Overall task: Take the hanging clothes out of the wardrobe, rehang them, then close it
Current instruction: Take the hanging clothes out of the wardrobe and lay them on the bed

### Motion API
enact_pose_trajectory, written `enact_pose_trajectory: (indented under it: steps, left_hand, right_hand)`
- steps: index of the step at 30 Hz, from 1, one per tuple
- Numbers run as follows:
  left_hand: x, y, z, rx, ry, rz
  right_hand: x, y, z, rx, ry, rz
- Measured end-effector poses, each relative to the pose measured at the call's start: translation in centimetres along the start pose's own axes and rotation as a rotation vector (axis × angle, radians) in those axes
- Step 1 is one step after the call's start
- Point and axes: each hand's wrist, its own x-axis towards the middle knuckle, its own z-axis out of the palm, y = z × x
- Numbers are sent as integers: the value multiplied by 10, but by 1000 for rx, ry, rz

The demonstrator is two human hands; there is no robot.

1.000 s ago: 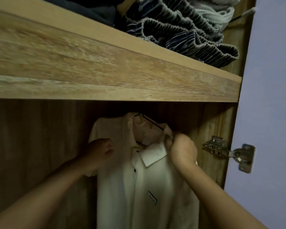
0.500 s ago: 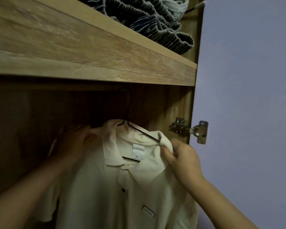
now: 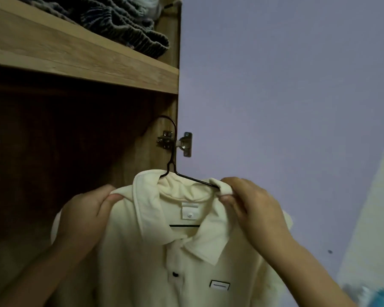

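Cream short-sleeved polo shirt [image 3: 182, 262] with dark buttons and a small chest patch, on a thin black wire hanger [image 3: 173, 151], held up in front of the open wooden wardrobe [image 3: 75, 63], level with its right edge. Wardrobe shelf above the shirt carries folded grey ribbed fabric [image 3: 129, 25]. Left hand [image 3: 84, 218] pinches one shoulder, right hand [image 3: 253, 209] grips the other. Metal hinge [image 3: 175, 142] behind the hanger hook.

Both hands hold a cream polo shirt [image 3: 164, 262] on a black wire hanger [image 3: 173, 167]; the left hand [image 3: 84, 218] grips one shoulder; the right hand [image 3: 251, 207] pinches the other. Its hook hangs free beside the wardrobe [image 3: 75, 56] hinge [image 3: 175, 142].
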Motion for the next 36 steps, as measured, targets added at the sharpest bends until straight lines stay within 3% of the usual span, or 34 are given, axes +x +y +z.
enact_pose_trajectory:
  steps: [12,19,26,32,36]
  left_hand:
    - [-83,172,74,-290,-197,86]
    - [-95,242,116,-414,-362,318]
    - [-109,306,152,-768,-533,507]
    - [-131,360,155,-999,-603,696]
    - [-153,394,151,-1145,-674,754]
  right_hand:
    - [-149,38,-150,-206,42,355]
    - [-213,39,-223,-354,163,589]
    - [-266,13,-266,-583,227,832]
    - [-311,-28,-290,-893,405,991]
    - [-347,-64,-305,-1084,396,1156]
